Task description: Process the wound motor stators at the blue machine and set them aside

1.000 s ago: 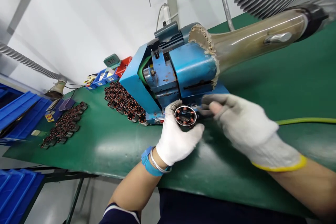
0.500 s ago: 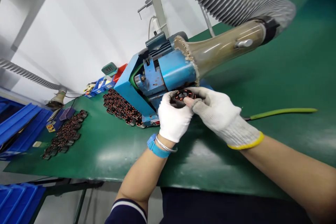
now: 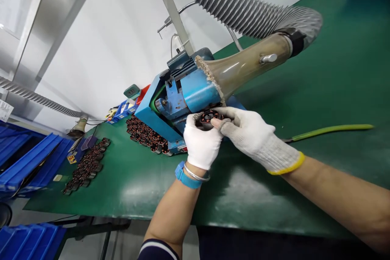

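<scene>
Both gloved hands hold one motor stator [image 3: 210,117], a dark ring with copper windings, right at the front of the blue belt grinding machine [image 3: 201,89]. My left hand [image 3: 202,144] wears a white glove and wraps the ring's left side. From the right, my right hand [image 3: 251,130], in a white knit glove with a yellow cuff, grips it with the bare thumb tip on its near edge. The ring's far side lies close under the blue guard; whether it touches the machine I cannot tell.
Stators in a cluster [image 3: 144,134] stand left of the machine, and another row [image 3: 87,166] lies farther left. A suction nozzle [image 3: 250,65] with a grey hose [image 3: 231,8] rises behind. Green-handled tool [image 3: 329,133] lies right on the green table [image 3: 122,195]. Blue bins [image 3: 33,166] are at left.
The camera view has shifted, so the machine's upper parts and hose appear farther left and the left-hand stators farther right. Both hands keep their hold on the stator at the machine.
</scene>
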Action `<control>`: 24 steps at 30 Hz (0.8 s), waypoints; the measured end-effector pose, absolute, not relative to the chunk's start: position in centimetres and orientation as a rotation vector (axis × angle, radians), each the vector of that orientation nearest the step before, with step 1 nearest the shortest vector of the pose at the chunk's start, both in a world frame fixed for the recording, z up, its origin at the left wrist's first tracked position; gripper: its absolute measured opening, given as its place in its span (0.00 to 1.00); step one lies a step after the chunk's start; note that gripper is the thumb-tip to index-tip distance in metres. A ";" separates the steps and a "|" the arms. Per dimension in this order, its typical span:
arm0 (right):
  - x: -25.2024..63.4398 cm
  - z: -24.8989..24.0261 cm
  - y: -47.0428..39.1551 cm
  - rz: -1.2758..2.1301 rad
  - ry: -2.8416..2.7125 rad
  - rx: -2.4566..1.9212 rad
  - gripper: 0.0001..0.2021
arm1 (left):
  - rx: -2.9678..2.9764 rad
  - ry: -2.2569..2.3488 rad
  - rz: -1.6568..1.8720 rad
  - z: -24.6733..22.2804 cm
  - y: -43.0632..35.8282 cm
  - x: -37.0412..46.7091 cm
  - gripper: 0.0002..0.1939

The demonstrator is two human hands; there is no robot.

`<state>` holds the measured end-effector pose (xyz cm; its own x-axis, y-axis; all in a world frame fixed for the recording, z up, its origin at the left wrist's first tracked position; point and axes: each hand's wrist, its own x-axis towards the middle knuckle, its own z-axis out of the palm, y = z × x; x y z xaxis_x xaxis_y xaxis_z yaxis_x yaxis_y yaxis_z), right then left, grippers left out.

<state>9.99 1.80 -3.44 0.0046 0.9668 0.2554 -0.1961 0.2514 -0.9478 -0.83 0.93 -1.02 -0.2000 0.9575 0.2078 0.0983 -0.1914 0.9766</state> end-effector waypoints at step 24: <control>12.3 -3.7 0.8 1.099 -0.934 -1.086 0.17 | 1.393 1.331 1.371 -3.5 -3.6 -3.6 0.26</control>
